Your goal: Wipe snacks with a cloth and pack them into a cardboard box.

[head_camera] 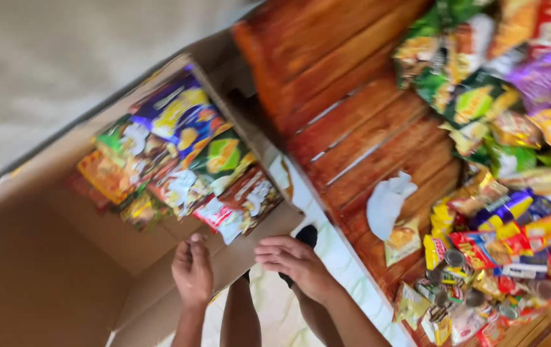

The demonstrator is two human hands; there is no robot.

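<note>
Hands: both are hovering over the near flap of the cardboard box (44, 270), neither one carrying a packet.
Left hand (192, 270): fingers are curling in together over the flap edge; blur is hiding whether anything small is pinched, so I cannot tell for certain, though it looks empty.
Right hand (296, 260): fingers are lying loosely spread and apart, resting at the flap's corner, clamped on nothing.
Snack packets in the box (179, 154): they are lying just beyond both hands, packed in overlapping rows against the far wall, with bare cardboard floor showing to the left of the left hand.
Loose snack pile (507, 193): it is sitting well to the right of the right hand, spread over the wooden slatted bench (352, 109) along with some small cans.
White crumpled bag (388, 202): it is lying on the bench, between the right hand and the pile.
Doing this well, as I judge it: the flap is wanting to fold inward, so keeping it pressed flat and outward is leaving the opening clear; the rows are looking tidy, and filling the bare side evenly should be keeping them from sliding.
</note>
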